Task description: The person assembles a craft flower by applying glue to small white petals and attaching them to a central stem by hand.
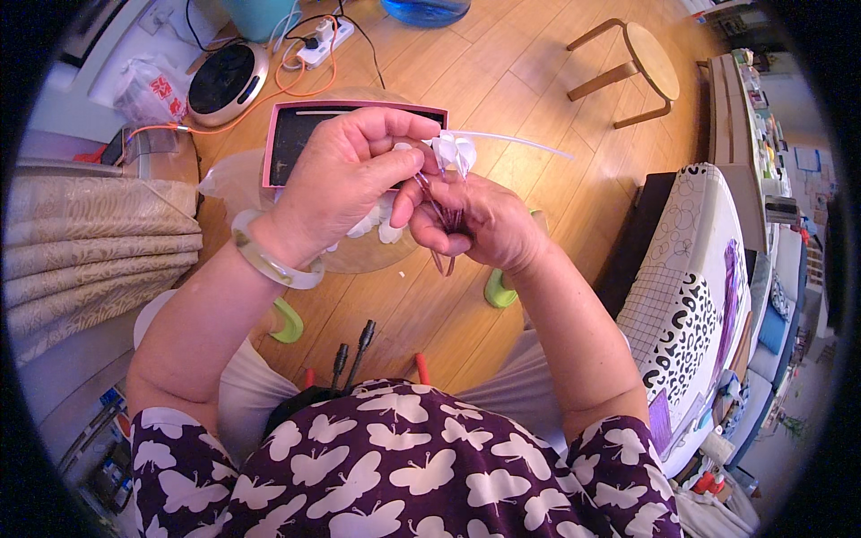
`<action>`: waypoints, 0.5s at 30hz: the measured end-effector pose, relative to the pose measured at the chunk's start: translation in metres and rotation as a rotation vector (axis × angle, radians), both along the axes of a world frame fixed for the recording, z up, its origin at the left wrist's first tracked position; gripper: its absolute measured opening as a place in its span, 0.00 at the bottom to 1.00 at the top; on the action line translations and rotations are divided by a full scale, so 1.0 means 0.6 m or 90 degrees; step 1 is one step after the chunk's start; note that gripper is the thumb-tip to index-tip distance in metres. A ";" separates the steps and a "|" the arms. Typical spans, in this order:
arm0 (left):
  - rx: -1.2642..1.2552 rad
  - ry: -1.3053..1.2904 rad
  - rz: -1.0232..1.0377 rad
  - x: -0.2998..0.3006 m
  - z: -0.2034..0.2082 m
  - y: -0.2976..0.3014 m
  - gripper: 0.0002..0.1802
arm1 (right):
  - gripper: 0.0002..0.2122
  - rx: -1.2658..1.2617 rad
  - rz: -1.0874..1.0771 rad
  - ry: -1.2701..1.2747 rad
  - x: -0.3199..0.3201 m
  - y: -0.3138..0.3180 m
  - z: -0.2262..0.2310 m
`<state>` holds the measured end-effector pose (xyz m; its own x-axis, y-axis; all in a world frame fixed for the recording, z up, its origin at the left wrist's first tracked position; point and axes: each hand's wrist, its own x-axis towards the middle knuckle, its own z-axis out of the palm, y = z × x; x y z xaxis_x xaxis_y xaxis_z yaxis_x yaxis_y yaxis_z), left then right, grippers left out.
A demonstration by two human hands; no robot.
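My left hand [350, 170] is closed, its thumb pressed against the bent fingers beside a cluster of white petals [455, 154]. A thin white strip [516, 137] reaches right from near those fingertips. My right hand [489, 220] curls round a bundle of thin brownish wires [441, 213], which loop out below its fingers. The petals sit just above the right hand, touching or close to both hands; the exact contact is hidden. Beneath, loose white petals [387, 222] lie on a round table [363, 258], partly covered by my hands.
A pink-rimmed box [269, 152] with a dark inside stands behind my left hand. Beyond it are a round black device [228, 82], an orange cable [296, 90] and a white power strip [326, 43]. A wooden stool [652, 61] stands far right; a patterned covered surface [682, 305] lies nearer.
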<state>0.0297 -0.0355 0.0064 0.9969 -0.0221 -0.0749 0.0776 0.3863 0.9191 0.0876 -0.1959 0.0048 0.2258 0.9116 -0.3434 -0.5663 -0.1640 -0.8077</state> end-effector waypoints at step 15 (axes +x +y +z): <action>0.000 0.007 -0.028 -0.001 0.009 -0.005 0.11 | 0.17 -0.049 0.017 -0.046 0.002 0.007 0.002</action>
